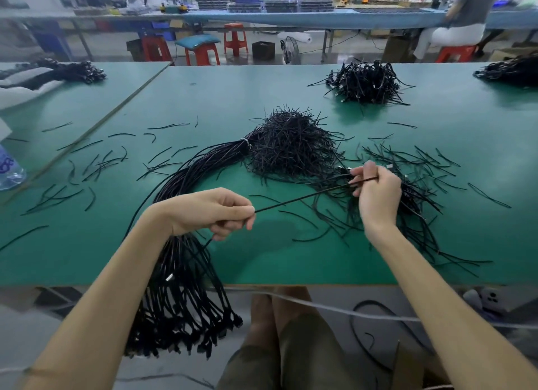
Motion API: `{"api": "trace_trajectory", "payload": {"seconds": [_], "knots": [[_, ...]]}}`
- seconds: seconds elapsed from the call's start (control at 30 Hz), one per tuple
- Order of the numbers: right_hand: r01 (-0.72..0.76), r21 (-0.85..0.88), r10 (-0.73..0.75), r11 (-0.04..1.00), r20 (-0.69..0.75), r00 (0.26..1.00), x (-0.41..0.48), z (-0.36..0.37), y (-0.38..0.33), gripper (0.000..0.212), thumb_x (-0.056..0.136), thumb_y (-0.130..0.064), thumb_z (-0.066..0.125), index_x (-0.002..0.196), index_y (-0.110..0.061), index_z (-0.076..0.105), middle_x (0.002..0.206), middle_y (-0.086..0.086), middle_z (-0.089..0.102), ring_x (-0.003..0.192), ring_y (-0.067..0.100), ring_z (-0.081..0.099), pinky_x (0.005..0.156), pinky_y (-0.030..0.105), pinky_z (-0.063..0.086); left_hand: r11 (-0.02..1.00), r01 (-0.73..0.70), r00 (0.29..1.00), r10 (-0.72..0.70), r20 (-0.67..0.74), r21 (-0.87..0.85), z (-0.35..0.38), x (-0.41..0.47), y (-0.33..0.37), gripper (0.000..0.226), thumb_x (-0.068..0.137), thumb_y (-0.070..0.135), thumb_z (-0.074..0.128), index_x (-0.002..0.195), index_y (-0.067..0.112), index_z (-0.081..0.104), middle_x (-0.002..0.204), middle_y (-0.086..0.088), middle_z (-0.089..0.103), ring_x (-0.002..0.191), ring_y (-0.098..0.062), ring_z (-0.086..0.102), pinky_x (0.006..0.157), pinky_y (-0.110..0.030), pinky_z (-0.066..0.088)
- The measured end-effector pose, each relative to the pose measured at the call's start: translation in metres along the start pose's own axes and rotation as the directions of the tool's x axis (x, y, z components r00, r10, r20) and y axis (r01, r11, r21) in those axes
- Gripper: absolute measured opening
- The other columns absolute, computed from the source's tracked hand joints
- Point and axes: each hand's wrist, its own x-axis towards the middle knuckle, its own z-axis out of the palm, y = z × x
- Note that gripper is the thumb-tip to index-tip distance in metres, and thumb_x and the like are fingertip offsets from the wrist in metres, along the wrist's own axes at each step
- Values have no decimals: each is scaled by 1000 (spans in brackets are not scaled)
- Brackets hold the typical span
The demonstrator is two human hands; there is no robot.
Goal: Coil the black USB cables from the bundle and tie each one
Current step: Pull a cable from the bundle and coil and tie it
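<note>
Bare bench [262, 258] lies open at the front edge, under one taut cable [302, 196]. The tie heap [291, 148] blocks the middle; the cable bundle [180, 183] walls the left; loose ties [422, 168] litter the right. Behind the heap, open bench reaches a coiled pile [366, 81].

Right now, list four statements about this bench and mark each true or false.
1. The left hand and right hand hold one cable stretched between them. True.
2. The bundle lies wholly on the table. False: its near end hangs over the table's front edge.
3. A white tie binds the bundle. True.
4. The water bottle stands at the far right. False: it stands at the far left.
</note>
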Motion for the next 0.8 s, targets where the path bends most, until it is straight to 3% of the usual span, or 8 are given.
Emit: {"api": "trace_trajectory", "payload": {"seconds": [0.07, 0.13, 0.27, 0.37, 0.43, 0.53, 0.7, 0.8], "knots": [[31, -141, -14, 989, 116, 993, 1, -4, 5, 28, 107, -22, 47, 90, -19, 69, 96, 4, 69, 79, 18, 61, 68, 22, 49, 999, -30, 988, 25, -150, -31, 2, 3, 0, 31, 106, 36, 52, 90, 12, 65, 64, 4, 37, 53, -15, 27, 48, -21, 32], [90, -299, -8, 950, 265, 964, -7, -2, 8, 16, 99, -13, 61, 112, -18, 68, 122, 8, 53, 108, 25, 54, 93, 22, 47, 992, -105, 931, 72, -359, -72, 6, 10, 2, 30, 106, 35, 53, 89, 14, 67, 63, 5, 39, 50, -13, 24, 44, -21, 24], [446, -518, -307, 730, 334, 891, -40, 14, -5, 83, 80, -16, 81, 150, -15, 37, 149, 10, 29, 137, 26, 29, 116, 46, 25, 981, -188, 818, 128, -561, -50, 12, 27, 9, 31, 107, 29, 52, 92, 10, 71, 60, 4, 45, 46, -12, 27, 42, -20, 23], [651, -583, -469, 486, 455, 757, -58, 27, -16, 91, 83, -25, 79, 157, -15, 27, 147, 6, 40, 141, 24, 32, 117, 48, 20, 980, -121, 840, 187, -510, 159, 21, 34, 15, 27, 106, 23, 56, 92, 13, 76, 58, 2, 49, 47, -10, 35, 46, -22, 30], [671, -516, -391, 532, 553, 736, -63, 37, -20, 73, 94, -27, 67, 156, -14, 30, 140, 3, 50, 134, 25, 43, 115, 44, 26, 977, -144, 872, 201, -446, 159, 29, 36, 15, 25, 105, 22, 58, 95, 11, 77, 57, 1, 51, 45, -9, 36, 46, -22, 31], [630, -364, -298, 686, 649, 700, -63, 40, -18, 22, 105, -18, 47, 124, -16, 59, 104, 1, 69, 94, 28, 64, 84, 43, 50, 983, -183, 882, 174, -437, 22, 29, 36, 12, 19, 101, 26, 64, 99, 10, 75, 59, -3, 58, 43, -11, 35, 41, -19, 27], [470, -196, -302, 861, 547, 781, -54, 28, -9, 26, 108, -20, 44, 108, -12, 69, 65, -3, 61, 54, 19, 52, 60, 38, 46, 938, -246, 892, 120, -435, -245, 2, 15, -11, 32, 99, 35, 65, 118, 9, 73, 83, 1, 69, 44, -9, 34, 43, -19, 30], [422, -200, -269, 884, 520, 811, -50, 22, -7, 27, 109, -17, 44, 112, -9, 69, 63, -15, 52, 58, 29, 55, 64, 48, 51, 675, -413, 878, 119, -463, -611, -7, 6, -29, 35, 105, 32, 50, 121, 10, 73, 105, 6, 73, 49, -3, 40, 46, -14, 38]]}}
